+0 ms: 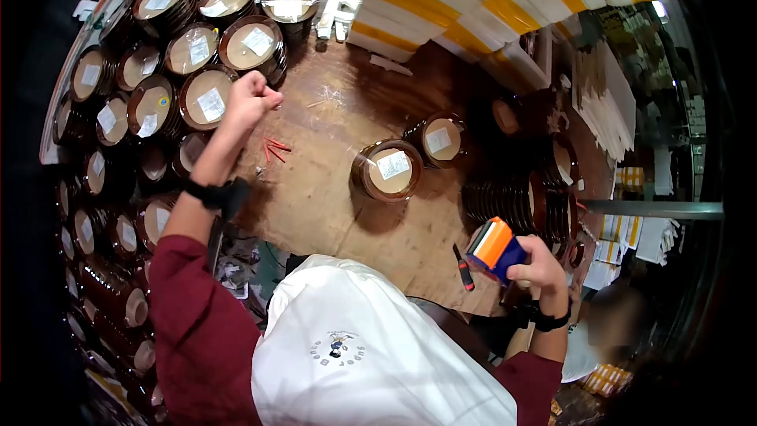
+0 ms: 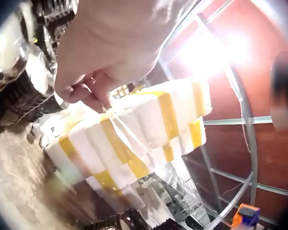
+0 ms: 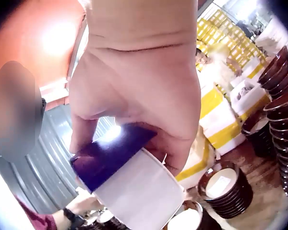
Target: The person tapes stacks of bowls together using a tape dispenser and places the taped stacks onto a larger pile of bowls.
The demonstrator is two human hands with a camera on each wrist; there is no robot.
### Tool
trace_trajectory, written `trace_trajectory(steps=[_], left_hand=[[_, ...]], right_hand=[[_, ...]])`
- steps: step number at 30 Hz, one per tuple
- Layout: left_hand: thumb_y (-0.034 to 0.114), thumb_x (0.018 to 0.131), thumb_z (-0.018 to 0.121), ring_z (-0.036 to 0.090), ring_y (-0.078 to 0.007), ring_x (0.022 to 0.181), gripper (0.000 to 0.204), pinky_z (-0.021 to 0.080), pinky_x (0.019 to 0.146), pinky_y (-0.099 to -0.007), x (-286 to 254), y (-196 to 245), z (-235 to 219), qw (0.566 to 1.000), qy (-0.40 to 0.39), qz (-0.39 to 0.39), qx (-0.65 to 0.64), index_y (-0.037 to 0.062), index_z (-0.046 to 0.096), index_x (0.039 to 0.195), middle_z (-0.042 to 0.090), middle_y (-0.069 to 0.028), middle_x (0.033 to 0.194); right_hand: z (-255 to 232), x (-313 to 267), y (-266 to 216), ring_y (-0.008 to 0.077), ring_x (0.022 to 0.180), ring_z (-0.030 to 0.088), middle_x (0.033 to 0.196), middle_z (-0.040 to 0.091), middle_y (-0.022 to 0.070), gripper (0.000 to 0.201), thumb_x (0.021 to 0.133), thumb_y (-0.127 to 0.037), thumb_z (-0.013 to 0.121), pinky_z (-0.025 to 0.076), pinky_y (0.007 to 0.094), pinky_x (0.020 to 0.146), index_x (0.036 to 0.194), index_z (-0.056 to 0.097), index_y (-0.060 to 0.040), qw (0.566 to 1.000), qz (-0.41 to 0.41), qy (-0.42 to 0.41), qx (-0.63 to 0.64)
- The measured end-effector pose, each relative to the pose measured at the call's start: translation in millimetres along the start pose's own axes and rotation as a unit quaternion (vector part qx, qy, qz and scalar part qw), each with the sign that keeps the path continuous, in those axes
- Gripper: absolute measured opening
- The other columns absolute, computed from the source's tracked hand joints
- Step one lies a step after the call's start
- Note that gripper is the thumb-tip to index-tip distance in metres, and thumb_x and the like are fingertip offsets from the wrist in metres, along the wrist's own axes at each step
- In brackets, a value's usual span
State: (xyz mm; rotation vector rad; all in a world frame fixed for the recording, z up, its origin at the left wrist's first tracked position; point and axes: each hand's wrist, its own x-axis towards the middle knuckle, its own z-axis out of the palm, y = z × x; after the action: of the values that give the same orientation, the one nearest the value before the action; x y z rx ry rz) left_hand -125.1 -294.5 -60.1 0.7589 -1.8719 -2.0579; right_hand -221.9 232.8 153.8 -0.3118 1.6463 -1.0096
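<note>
The left hand (image 1: pixel 251 102) is raised near the stacked bowls at the left, its fingers curled. In the left wrist view this hand (image 2: pixel 105 62) pinches a thin, pale, see-through strip (image 2: pixel 127 133) at its fingertips. Held over the table's right front edge, an orange and blue tool (image 1: pixel 495 249) is gripped by the right hand (image 1: pixel 540 264). The right wrist view shows thumb and fingers of the right hand (image 3: pixel 139 86) around the blue body (image 3: pixel 110 153). Two wrapped stacks of brown bowls, one (image 1: pixel 392 170) nearer and one (image 1: pixel 439 140) behind, stand mid-table with white labels on top.
Many labelled bowl stacks (image 1: pixel 209 99) crowd the left side. Red sticks (image 1: pixel 274 147) and a black and red cutter (image 1: pixel 464 268) lie on the table (image 1: pixel 315 205). More bowls (image 1: pixel 505 201) are at the right; white boxes with yellow tape (image 1: pixel 426 4) line the back.
</note>
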Motion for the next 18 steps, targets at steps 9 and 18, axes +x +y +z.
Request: trace_trajectory(steps=[9, 18], left_hand=[[-0.005, 0.076, 0.078, 0.065, -0.0167, 0.065, 0.028, 0.052, 0.056, -0.0326, 63, -205, 74, 0.993, 0.044, -0.103, -0.037, 0.0049, 0.052, 0.077, 0.062, -0.0056, 0.07], [-0.002, 0.083, 0.068, 0.064, -0.0288, 0.063, 0.021, 0.051, 0.061, -0.0417, 22, -277, 148, 0.964, 0.104, -0.102, 0.224, 0.0031, 0.05, 0.091, 0.063, -0.016, 0.07]], right_hand=[[12, 73, -140, 0.0095, 0.072, 0.063, 0.085, 0.071, 0.0059, 0.05, 0.085, -0.04, 0.079, 0.052, 0.0256, 0.07, 0.099, 0.072, 0.0076, 0.986, 0.045, 0.079, -0.139], [24, 153, -159, 0.014, 0.07, 0.067, 0.079, 0.072, 0.0108, 0.064, 0.081, -0.054, 0.08, 0.054, 0.0278, 0.068, 0.095, 0.073, 0.0084, 0.952, 0.131, 0.044, -0.274]])
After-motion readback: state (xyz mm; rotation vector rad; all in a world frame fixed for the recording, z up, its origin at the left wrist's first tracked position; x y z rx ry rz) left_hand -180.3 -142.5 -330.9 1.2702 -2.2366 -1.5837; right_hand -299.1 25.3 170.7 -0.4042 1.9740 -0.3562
